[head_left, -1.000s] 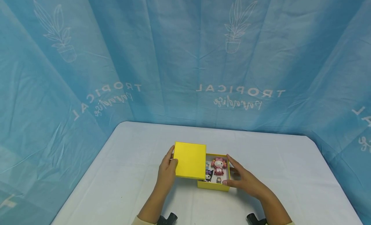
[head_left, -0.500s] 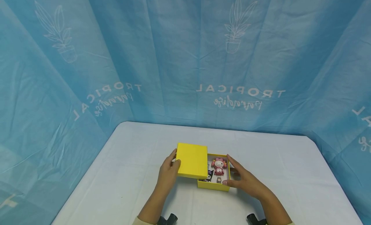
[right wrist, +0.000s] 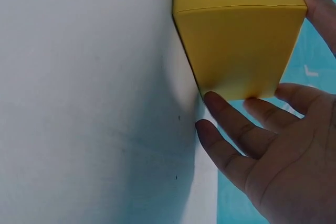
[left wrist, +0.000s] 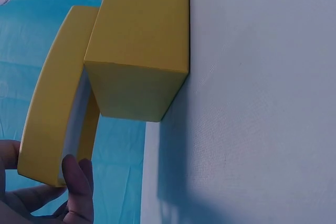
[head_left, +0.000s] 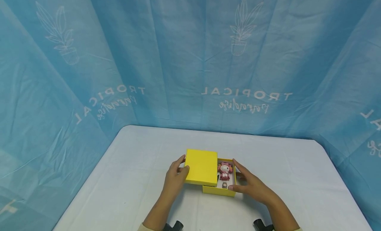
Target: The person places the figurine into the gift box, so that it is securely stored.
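Observation:
My left hand (head_left: 175, 178) pinches the left edge of a yellow box lid (head_left: 201, 167), thumb on the near side. The lid is raised slightly tilted over the left part of a yellow box (head_left: 218, 191) that stands on the table. In the left wrist view the lid's pale inside shows beside the box (left wrist: 142, 30). My right hand (head_left: 253, 187) holds the box's right side, thumb at the near corner and a finger at the far corner. Inside the box lie a pink character figure (head_left: 224, 170) and a tiny brownish figure (head_left: 224, 185). The lid hides the box's left half.
A white cloth covers the table (head_left: 143, 191). Blue printed curtains (head_left: 184, 59) hang behind it and at both sides. Dark wrist mounts (head_left: 263, 225) show at the lower edge by both forearms.
My left hand has moved the lid rightward and slightly nearer over the box. A dark-and-white figure inside is now almost wholly covered. My right hand and the box have stayed put.

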Demonstrator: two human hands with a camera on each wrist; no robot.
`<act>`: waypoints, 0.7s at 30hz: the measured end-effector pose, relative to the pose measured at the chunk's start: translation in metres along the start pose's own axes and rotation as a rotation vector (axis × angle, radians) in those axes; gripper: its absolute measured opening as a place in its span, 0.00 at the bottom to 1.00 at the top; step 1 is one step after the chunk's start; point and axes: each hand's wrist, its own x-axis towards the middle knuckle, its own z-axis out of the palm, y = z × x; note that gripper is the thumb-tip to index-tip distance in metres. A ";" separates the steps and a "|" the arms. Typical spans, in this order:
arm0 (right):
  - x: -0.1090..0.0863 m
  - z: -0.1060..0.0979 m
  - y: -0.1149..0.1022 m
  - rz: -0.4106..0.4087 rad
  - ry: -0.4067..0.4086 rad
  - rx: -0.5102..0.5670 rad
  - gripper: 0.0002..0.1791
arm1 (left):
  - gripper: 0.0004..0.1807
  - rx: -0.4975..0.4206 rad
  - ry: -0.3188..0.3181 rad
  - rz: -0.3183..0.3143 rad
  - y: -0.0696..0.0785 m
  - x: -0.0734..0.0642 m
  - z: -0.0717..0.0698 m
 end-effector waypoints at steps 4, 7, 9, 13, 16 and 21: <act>0.000 -0.001 -0.001 0.006 0.001 -0.004 0.58 | 0.29 -0.005 -0.013 0.000 0.000 -0.002 0.002; -0.001 -0.001 -0.002 0.006 -0.001 -0.009 0.58 | 0.29 -0.001 -0.022 0.008 -0.001 -0.003 0.003; -0.001 -0.001 -0.002 -0.002 -0.003 -0.009 0.58 | 0.29 0.002 -0.024 0.004 0.000 -0.004 0.004; -0.001 -0.001 -0.002 -0.017 -0.008 -0.004 0.58 | 0.29 -0.008 -0.045 0.007 0.001 -0.006 0.004; 0.000 0.000 -0.002 -0.022 -0.008 -0.004 0.58 | 0.29 -0.011 -0.063 0.008 0.002 -0.007 0.005; -0.001 0.001 -0.003 -0.051 -0.014 -0.002 0.57 | 0.29 -0.025 -0.093 0.008 0.001 -0.008 0.007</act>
